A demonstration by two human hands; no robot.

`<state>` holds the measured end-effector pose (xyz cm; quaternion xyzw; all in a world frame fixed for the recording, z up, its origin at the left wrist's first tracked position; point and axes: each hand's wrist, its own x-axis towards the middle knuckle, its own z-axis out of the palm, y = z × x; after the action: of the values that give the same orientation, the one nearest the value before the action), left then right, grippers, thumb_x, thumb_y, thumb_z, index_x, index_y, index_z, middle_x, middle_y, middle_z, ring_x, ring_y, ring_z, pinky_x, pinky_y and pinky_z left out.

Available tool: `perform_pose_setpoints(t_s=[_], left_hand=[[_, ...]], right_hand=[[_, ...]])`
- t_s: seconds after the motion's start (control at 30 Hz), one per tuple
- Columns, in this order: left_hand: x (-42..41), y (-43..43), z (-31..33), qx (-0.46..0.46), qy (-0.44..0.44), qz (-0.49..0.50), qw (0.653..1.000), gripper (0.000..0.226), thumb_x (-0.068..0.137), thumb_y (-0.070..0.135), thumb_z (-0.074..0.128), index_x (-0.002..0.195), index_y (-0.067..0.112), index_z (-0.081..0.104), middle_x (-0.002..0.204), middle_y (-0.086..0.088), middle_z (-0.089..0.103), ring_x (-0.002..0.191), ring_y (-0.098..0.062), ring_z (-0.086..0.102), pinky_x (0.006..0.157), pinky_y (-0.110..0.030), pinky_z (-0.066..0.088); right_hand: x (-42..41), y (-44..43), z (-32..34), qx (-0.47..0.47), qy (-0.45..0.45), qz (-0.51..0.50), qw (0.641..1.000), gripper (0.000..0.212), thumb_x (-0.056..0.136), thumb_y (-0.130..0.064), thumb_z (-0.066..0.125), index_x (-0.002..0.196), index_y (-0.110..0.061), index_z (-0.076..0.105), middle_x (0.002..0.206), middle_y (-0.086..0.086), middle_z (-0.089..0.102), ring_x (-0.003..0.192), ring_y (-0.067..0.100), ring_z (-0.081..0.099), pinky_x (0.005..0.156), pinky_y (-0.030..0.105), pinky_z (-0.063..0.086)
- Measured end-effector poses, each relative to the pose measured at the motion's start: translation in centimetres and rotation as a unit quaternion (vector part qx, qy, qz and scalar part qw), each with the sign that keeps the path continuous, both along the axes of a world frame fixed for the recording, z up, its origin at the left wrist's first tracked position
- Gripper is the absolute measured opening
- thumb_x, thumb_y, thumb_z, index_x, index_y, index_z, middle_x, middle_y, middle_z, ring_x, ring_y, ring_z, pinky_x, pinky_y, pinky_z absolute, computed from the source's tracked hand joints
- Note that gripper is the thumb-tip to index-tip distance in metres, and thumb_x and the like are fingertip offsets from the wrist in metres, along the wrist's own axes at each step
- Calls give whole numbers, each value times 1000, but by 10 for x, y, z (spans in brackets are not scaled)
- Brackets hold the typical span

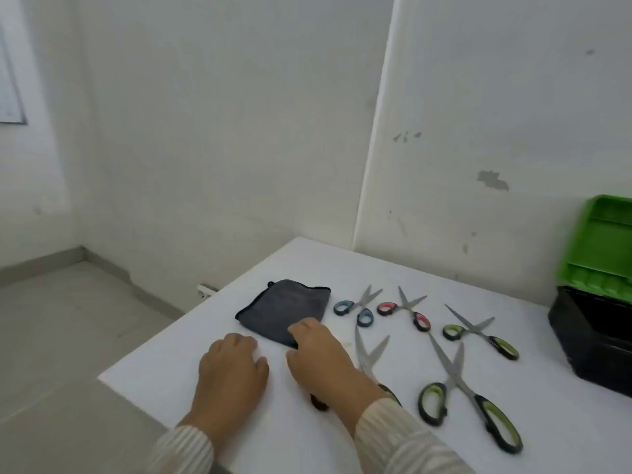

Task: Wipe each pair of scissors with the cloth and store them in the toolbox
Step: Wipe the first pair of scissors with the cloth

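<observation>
A folded grey cloth (284, 307) lies on the white table (178, 381). My right hand (321, 357) rests on the cloth's near corner, fingers curled over its edge. My left hand (232, 367) lies flat on the table beside it, holding nothing. Several pairs of scissors lie open to the right: blue-handled (357, 307), pink-handled (405, 309), small green-handled (478, 331), large green-handled (468, 395). Another pair (367, 354) lies partly under my right wrist, its handles mostly hidden. The toolbox (595, 340) stands at the right edge, black with a green lid raised.
The table's left corner and front-left edge are close to my left hand. A white wall runs behind the table. The floor lies to the left, below the table.
</observation>
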<state>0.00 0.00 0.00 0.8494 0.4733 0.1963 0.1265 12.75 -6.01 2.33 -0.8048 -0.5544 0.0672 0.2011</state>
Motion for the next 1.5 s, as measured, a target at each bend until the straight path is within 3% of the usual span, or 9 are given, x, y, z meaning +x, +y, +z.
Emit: perform_pose_setpoints(t_s=[0.13, 0.33, 0.5, 0.7, 0.83, 1.07, 1.23, 1.4, 1.5], left_hand=[[0, 10, -9, -10, -30, -11, 999, 38, 89, 36, 47, 125, 24, 52, 127, 8, 52, 117, -14, 46, 100, -26, 35], [17, 36, 0, -105, -13, 48, 993, 67, 90, 53, 40, 145, 17, 28, 147, -1, 38, 134, -25, 35, 107, -37, 30], [34, 59, 22, -113, 25, 57, 992, 33, 90, 37, 46, 117, 20, 56, 123, -3, 59, 116, -27, 50, 93, -37, 40], [60, 27, 79, -73, -142, -68, 985, 22, 90, 16, 53, 107, 19, 65, 118, -4, 64, 110, -24, 57, 95, -33, 45], [89, -28, 145, -21, -214, -186, 959, 24, 88, 13, 52, 107, 21, 66, 118, 1, 63, 111, -18, 55, 88, -21, 36], [132, -155, 204, -88, -292, -372, 877, 20, 84, 10, 59, 98, 19, 69, 105, 1, 70, 100, -16, 62, 91, -30, 48], [158, -229, 159, -130, -245, -452, 848, 25, 80, 12, 67, 104, 19, 71, 109, 0, 70, 104, -15, 63, 95, -28, 45], [169, -265, 111, -141, -163, -489, 845, 34, 84, 16, 63, 116, 27, 66, 112, 1, 60, 106, -12, 54, 87, -19, 37], [168, -267, 91, -177, -95, -489, 849, 33, 86, 17, 60, 118, 24, 65, 116, 2, 62, 107, -13, 58, 94, -24, 43]], right_hand=[[13, 32, -10, -21, -19, -32, 999, 32, 92, -16, 41, 122, -9, 50, 134, 5, 45, 125, 21, 38, 101, 30, 33], [22, 37, -20, 15, -65, -35, 997, 18, 92, -17, 40, 82, -13, 55, 85, -1, 47, 83, 16, 47, 66, 23, 34], [9, 15, -17, 28, -28, -24, 999, 22, 91, -21, 42, 80, -10, 57, 83, 5, 52, 76, 13, 42, 65, 23, 33], [10, -35, 20, 110, 109, -61, 986, 18, 83, -18, 52, 84, -8, 67, 85, 5, 65, 75, 14, 52, 59, 13, 37], [28, -84, 72, 234, 263, -111, 929, 26, 77, -24, 58, 70, 0, 63, 70, 12, 61, 69, 20, 54, 64, 29, 43], [69, -205, 148, 368, 450, -215, 785, 42, 88, -46, 47, 70, -12, 66, 64, 4, 68, 60, 18, 62, 57, 28, 46], [83, -272, 135, 375, 431, -312, 759, 30, 82, -35, 57, 59, -18, 65, 49, -2, 61, 50, 16, 55, 53, 26, 39], [99, -310, 97, 386, 400, -412, 722, 14, 80, -15, 57, 73, -7, 67, 73, 14, 65, 66, 27, 60, 61, 32, 46], [114, -323, 72, 309, 255, -449, 798, 28, 83, -22, 55, 64, -3, 60, 69, 18, 62, 71, 34, 59, 65, 37, 46]])
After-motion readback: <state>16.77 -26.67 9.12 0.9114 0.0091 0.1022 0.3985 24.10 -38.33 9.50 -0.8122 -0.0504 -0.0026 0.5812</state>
